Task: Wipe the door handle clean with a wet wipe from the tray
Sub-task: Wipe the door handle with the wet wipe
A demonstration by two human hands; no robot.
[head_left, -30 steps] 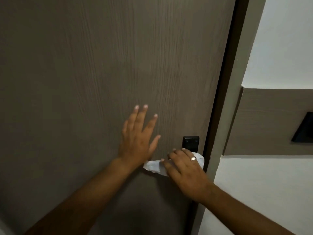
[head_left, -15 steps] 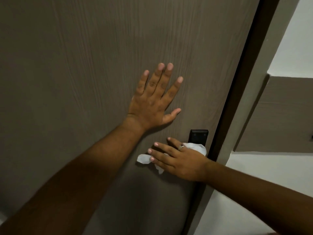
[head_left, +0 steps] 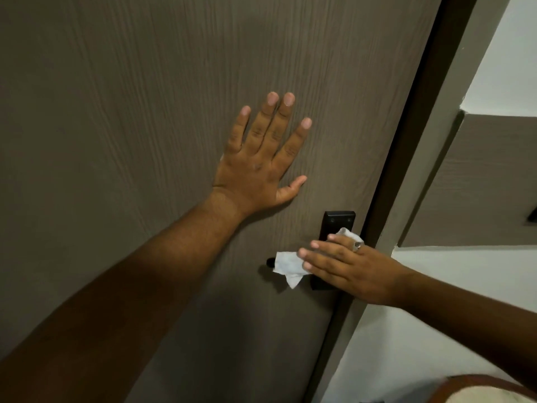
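The left hand (head_left: 258, 167) lies flat on the wood-grain door (head_left: 145, 112), fingers spread. Below it, the right hand (head_left: 351, 269) (a ring on one finger) presses the white wet wipe (head_left: 287, 266) over the black door handle (head_left: 270, 261), fingers extended.
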